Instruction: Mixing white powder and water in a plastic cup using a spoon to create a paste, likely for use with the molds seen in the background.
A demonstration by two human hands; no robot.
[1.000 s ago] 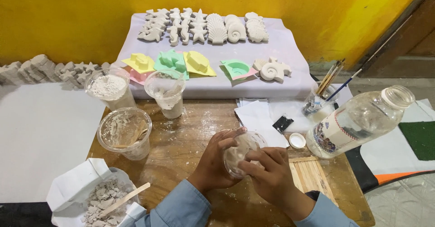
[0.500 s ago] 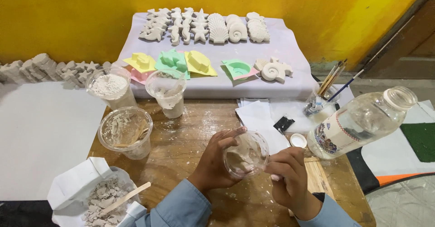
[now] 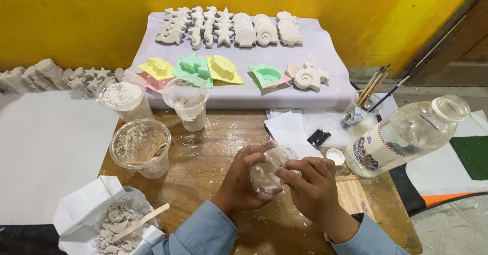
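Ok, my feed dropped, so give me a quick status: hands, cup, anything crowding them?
Left hand and right hand both grip the small clear cup, tilted over the wooden table. White residue inside. Open bottle and its cap close on the right.

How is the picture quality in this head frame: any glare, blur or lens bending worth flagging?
Head view: lighting is even and soft, shadows faint. The left hand and right hand around the clear plastic cup are sharp, no motion blur. Mild glare on the big clear bottle. Wide-angle bending shows at the edges; the yellow wall darkens toward the corners.
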